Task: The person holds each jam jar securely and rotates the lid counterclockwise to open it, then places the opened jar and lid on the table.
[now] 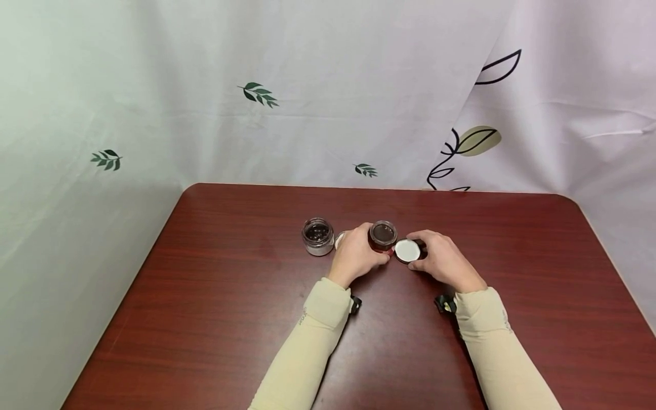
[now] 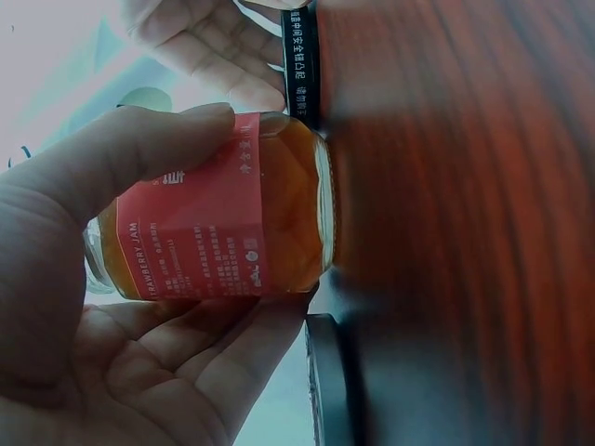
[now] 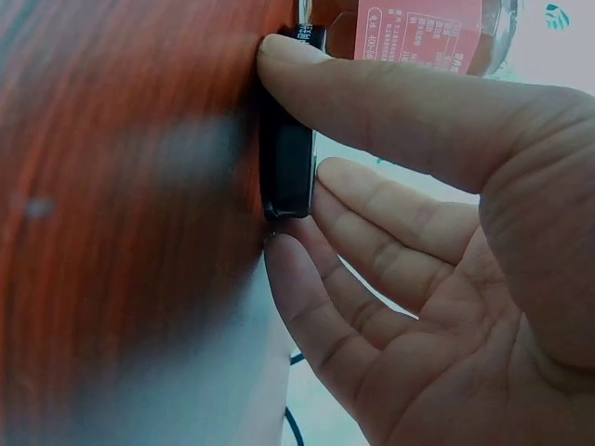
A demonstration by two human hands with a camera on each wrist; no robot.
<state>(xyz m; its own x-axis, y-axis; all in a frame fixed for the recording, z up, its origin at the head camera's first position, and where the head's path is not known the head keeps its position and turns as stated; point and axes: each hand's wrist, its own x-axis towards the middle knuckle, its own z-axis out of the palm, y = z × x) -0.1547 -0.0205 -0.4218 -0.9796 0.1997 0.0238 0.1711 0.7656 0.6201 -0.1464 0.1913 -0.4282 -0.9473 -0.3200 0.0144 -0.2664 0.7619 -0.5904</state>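
My left hand [image 1: 355, 256] grips a strawberry jam jar [image 2: 214, 209] with a red label, thumb on one side and fingers on the other. The jar stands upright on the table without a lid, its dark contents showing from above. Just right of it lies a black lid [image 1: 408, 250], white inside facing up. My right hand [image 1: 446, 259] holds this lid by its edge, the thumb [image 3: 297, 56] on the near side and the fingers around the far side. Another lid [image 1: 339, 239] is partly hidden behind my left hand.
A second glass jar [image 1: 318, 236], lidless and with dark contents, stands left of my left hand. The reddish-brown wooden table [image 1: 230, 285] has rounded back corners. Behind it hangs a white cloth [image 1: 318, 142] with a leaf print.
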